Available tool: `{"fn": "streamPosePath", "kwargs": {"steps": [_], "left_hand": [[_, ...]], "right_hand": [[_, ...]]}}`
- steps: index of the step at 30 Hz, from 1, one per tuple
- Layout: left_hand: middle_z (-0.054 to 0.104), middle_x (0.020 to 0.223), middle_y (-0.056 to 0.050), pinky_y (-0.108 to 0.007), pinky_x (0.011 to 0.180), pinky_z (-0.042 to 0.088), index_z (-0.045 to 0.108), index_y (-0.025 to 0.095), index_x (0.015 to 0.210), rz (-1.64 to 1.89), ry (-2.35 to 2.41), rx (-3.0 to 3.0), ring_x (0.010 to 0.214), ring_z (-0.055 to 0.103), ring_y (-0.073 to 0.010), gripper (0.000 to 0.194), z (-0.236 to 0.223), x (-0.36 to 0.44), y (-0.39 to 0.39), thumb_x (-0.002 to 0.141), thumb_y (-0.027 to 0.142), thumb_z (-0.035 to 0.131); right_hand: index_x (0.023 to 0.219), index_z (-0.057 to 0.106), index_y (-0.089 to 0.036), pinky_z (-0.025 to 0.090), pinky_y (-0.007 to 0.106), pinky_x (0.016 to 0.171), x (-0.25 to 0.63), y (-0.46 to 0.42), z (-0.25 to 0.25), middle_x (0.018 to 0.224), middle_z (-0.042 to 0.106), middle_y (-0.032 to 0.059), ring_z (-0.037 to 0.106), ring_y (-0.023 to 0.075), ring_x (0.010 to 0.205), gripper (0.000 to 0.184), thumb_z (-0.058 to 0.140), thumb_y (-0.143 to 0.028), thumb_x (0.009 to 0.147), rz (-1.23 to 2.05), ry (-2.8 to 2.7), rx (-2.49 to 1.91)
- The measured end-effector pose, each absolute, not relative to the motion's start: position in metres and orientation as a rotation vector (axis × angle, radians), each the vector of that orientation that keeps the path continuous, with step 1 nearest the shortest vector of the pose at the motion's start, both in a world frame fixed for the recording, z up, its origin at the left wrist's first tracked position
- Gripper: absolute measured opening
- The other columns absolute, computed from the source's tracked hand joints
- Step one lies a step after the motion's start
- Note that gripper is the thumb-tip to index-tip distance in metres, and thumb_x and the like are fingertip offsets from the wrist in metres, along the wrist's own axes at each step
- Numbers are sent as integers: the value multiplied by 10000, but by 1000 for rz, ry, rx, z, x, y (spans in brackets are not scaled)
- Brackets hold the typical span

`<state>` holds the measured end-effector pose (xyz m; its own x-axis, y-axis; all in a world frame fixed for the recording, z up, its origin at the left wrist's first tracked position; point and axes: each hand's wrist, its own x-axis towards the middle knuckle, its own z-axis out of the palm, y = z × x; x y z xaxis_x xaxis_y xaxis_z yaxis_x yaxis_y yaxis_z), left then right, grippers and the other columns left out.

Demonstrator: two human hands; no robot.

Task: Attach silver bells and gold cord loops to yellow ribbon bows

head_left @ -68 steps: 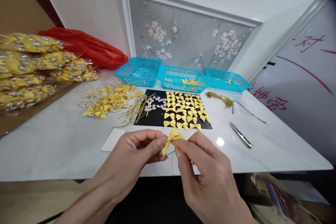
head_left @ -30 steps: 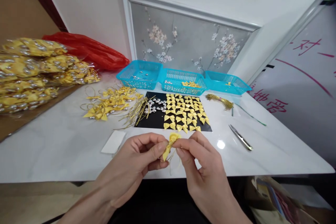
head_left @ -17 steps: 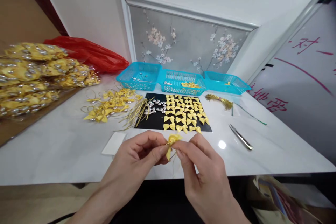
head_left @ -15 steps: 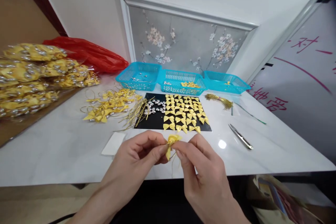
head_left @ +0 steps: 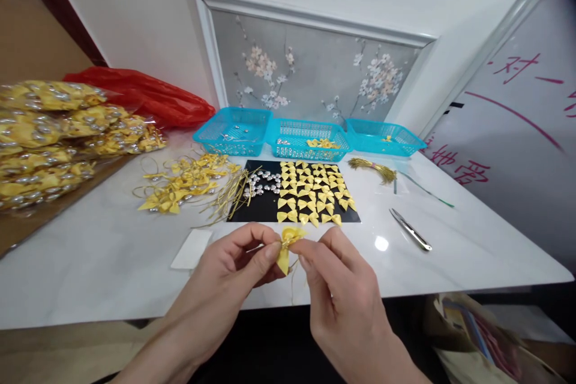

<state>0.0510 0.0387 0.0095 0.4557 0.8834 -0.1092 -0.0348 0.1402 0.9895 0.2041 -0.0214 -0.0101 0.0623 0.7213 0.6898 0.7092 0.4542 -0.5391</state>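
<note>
Between my hands, above the table's front edge, is a yellow ribbon bow (head_left: 284, 255). My left hand (head_left: 238, 276) pinches its left side between thumb and forefinger. The closed fingers of my right hand (head_left: 344, 288) press on the bow's right side, where a thin gold tie (head_left: 293, 279) hangs down. Whether the right fingertips grip the bow or the tie is hard to see. Just beyond lies a black mat (head_left: 254, 210) with rows of yellow bows (head_left: 308, 192), silver beads (head_left: 261, 183) and loose gold ties (head_left: 225, 195).
Blue baskets (head_left: 234, 147) stand along the wall. A heap of beaded bows (head_left: 184, 183) and bagged ones (head_left: 49, 132) are on the left. To the right lie a gold tie bundle (head_left: 373, 169) and thread snips (head_left: 409, 229). A white card (head_left: 191, 249) is left of my hands.
My view has shifted slightly. Both hands still hold the bow, which has turned a little, and the left thumb has drawn back from its middle.
</note>
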Motion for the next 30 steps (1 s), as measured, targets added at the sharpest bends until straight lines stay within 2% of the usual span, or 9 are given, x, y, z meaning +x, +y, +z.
{"fn": "streamPosePath", "kwargs": {"steps": [7,16,30], "left_hand": [[666,816,52,-174,749,524,677,255,829,879,857,1340,799,610,-107,78,9,54,39,818,249,754],[636,681,53,-180,613,509,666,230,749,1016,944,1467,654,592,-111,85,13,60,37,756,210,749],[664,676,70,-195,611,503,677,291,829,1081,1102,1799,620,631,-120,115,10,59,32,876,202,621]], "right_hand": [[1025,634,-151,433,278,553,202,-21,-8,762,481,42,474,164,626,276,429,-17,896,16,-1623,-1273],[972,638,-140,418,277,555,204,-21,-6,749,477,42,467,165,630,237,437,-32,906,15,-1645,-1260],[988,654,-125,423,276,554,206,-19,-2,759,494,53,487,173,646,272,421,-23,891,-9,-1669,-1266]]}}
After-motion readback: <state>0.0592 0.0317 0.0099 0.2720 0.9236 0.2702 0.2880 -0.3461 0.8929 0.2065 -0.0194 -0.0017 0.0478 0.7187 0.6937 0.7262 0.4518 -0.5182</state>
